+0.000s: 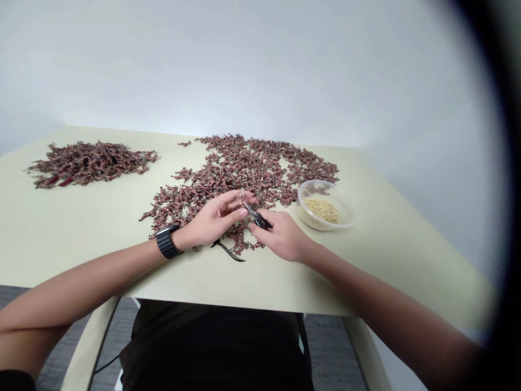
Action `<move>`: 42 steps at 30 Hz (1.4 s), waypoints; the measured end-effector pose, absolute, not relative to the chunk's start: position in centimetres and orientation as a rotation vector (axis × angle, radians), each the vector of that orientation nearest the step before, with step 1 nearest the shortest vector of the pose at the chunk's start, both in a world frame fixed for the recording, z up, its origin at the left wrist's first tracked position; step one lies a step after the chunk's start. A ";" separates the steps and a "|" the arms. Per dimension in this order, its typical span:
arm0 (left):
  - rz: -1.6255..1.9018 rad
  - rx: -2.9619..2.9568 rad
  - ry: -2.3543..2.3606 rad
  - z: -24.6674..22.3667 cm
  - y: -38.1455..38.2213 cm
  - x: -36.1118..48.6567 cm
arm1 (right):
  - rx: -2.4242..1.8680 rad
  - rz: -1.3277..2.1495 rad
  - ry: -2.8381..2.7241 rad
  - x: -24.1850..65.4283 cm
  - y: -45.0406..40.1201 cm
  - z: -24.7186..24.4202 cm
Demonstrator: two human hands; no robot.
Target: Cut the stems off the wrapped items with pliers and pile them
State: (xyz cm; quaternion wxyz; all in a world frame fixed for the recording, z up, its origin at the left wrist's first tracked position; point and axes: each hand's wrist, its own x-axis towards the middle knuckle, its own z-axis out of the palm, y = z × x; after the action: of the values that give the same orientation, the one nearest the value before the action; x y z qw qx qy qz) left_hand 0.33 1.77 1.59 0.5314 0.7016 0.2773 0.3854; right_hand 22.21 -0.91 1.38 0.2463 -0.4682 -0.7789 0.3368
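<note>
My right hand (280,233) is closed around a pair of small pliers or nippers (255,216) with dark handles. Their metal jaws point toward the fingers of my left hand (217,217). That hand is closed, thumb and fingers pinching a small, shiny object (243,194) too small to name, right by the tool's tip. Beneath and behind both hands spreads a wide pile of small reddish-brown twisted pieces (240,168). A second tool (230,251), with a curved dark handle, lies on the table below my left hand, partly covered.
To the right stands a clear round plastic bowl (350,222) holding small yellow bits (322,209). A separate heap of similar brownish pieces (95,163) lies at the far left. The pale yellow table (195,282) meets a white wall (203,65) at its back.
</note>
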 end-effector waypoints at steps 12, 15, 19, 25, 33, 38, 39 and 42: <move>0.889 2.837 0.717 1.8 3.5 -2.2 | -1.142 1.994 -1.573 22.1 -1.5 3.0; 0.763 2.951 0.646 2.3 3.8 -2.7 | -1.093 2.238 -1.492 22.6 -1.1 3.6; 0.924 2.592 0.757 2.3 3.1 -1.8 | -1.187 1.851 -1.695 22.7 -0.8 3.3; 0.809 1.629 0.640 1.5 2.4 -0.1 | -1.306 0.824 -2.085 22.3 -0.7 1.8; 0.744 1.392 0.580 1.6 2.3 -0.1 | -1.325 0.538 -2.242 22.7 -0.5 1.2; 0.737 1.468 0.600 1.8 2.2 0.0 | -1.328 0.635 -2.217 22.7 -0.6 1.1; 0.749 1.502 0.607 1.8 2.2 0.0 | -1.328 0.665 -2.206 22.7 -0.7 1.2; 0.840 1.643 0.662 1.7 2.0 0.1 | -1.298 0.821 -2.157 22.3 -0.8 1.4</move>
State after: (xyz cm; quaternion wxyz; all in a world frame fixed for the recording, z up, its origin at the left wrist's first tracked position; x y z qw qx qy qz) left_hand 0.14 2.02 1.71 0.5570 0.6960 0.2806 0.3559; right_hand 22.34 -0.84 1.39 0.2444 -0.4754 -0.7898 0.3007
